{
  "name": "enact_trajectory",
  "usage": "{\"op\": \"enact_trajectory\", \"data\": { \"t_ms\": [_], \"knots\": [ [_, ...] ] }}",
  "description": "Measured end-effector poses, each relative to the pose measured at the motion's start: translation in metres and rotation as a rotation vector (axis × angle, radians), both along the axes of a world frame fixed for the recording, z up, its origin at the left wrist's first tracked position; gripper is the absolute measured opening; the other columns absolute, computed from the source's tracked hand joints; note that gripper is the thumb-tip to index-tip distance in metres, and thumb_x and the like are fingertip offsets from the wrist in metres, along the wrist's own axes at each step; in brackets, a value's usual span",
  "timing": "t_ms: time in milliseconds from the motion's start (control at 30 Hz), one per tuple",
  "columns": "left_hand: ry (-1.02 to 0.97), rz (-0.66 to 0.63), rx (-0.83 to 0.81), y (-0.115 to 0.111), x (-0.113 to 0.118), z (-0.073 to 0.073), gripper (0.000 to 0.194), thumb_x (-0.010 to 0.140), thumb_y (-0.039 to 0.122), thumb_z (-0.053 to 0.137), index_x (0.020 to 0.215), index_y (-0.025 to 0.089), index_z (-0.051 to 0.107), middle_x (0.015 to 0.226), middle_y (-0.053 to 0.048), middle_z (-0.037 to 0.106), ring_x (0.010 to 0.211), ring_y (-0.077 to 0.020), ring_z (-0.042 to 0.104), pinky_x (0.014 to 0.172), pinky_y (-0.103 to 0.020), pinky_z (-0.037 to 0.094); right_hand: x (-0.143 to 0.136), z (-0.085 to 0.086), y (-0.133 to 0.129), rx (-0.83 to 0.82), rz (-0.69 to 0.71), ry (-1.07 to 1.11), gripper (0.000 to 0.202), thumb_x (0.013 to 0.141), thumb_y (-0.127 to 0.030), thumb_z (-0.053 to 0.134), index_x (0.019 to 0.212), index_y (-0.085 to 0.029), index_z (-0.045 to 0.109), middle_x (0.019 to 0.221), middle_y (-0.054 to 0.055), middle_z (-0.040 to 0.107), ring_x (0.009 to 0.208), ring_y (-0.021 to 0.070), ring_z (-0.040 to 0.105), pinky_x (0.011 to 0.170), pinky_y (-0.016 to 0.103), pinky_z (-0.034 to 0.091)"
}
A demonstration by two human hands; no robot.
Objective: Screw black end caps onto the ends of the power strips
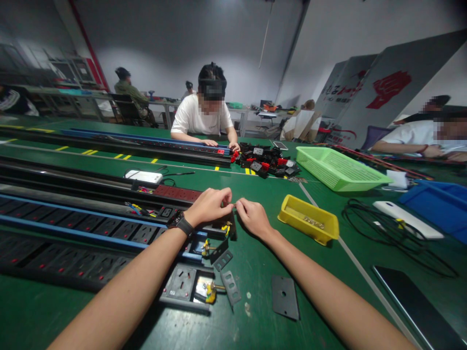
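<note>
My left hand [210, 208], with a dark watch on the wrist, is closed with its fingertips pinched above the end of a socket strip with dark red outlets [177, 193]. My right hand [252, 218] pinches close beside it, fingertips nearly meeting the left ones. Something tiny shows between the two hands, too small to name. Below them, yellow-green wiring [226, 227] sticks out of the strip's end. Nearer me lie more socket strips, a blue-edged one [140, 232] and a black one [179, 282], with slotted metal brackets [231, 287] at their ends.
A yellow tray [286, 218] of small metal parts stands right of my hands. A flat metal plate [284, 297] lies nearer me. Beyond are a green basket [328, 170], a pile of black and red parts [268, 160] and a co-worker [204, 116]. Coiled cable [390, 243] and a phone [416, 306] lie right.
</note>
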State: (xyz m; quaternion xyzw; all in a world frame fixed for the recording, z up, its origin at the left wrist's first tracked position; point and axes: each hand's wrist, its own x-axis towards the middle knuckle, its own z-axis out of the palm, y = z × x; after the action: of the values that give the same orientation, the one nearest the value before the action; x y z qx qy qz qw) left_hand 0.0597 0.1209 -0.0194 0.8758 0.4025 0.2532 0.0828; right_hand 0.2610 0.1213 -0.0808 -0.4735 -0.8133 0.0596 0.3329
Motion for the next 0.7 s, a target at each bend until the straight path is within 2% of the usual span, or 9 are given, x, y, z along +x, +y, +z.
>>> {"op": "enact_trajectory", "data": {
  "t_ms": [700],
  "knots": [
    [0.020, 0.025, -0.012, -0.0003, 0.0014, 0.0014, 0.010, 0.088, 0.028, 0.064, 0.085, 0.022, 0.058, 0.072, 0.003, 0.065, 0.062, -0.0143, 0.058, 0.060, -0.025, 0.032, -0.0001, 0.0010, -0.0011, -0.008, 0.002, -0.016, 0.036, 0.105, -0.031, 0.038, 0.076, -0.022, 0.057, 0.070, 0.004, 0.067, 0.064, 0.0175, 0.061, 0.063, 0.029, 0.028]
  ]
}}
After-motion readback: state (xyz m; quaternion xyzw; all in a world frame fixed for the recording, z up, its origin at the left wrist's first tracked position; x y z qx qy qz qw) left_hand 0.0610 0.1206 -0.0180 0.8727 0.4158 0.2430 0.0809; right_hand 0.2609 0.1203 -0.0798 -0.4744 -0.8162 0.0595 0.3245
